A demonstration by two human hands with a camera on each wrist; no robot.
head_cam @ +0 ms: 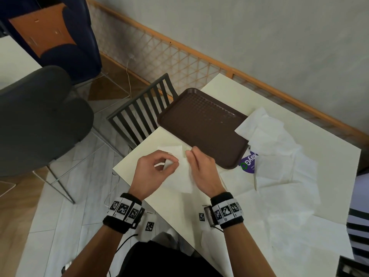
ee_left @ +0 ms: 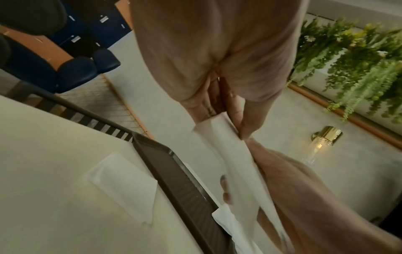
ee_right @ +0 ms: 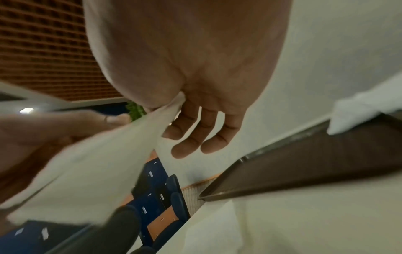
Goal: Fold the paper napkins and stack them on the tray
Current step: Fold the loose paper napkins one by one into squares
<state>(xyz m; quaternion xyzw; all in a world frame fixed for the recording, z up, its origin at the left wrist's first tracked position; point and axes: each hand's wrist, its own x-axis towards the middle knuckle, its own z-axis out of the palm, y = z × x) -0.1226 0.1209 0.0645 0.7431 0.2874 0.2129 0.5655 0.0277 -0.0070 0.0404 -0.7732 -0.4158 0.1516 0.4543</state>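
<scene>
Both hands hold one white napkin (head_cam: 183, 176) up over the table's near-left part. My left hand (head_cam: 172, 161) pinches its left edge between thumb and fingertips (ee_left: 243, 127). My right hand (head_cam: 188, 153) pinches the far edge between thumb and forefinger, and its other fingers (ee_right: 195, 137) hang loose. The napkin (ee_left: 234, 163) stretches between the two hands (ee_right: 97, 163). A folded napkin (head_cam: 171, 149) lies flat on the table just beyond them (ee_left: 121, 180). The brown tray (head_cam: 203, 124) sits past the right hand, and its ribbed floor shows bare.
A heap of unfolded white napkins (head_cam: 279, 160) spreads over the table's right side and overlaps the tray's right corner. A purple wrapper (head_cam: 248, 163) lies under them. A slatted chair back (head_cam: 139, 116) stands at the table's far-left edge, and a grey chair (head_cam: 40, 116) stands to the left.
</scene>
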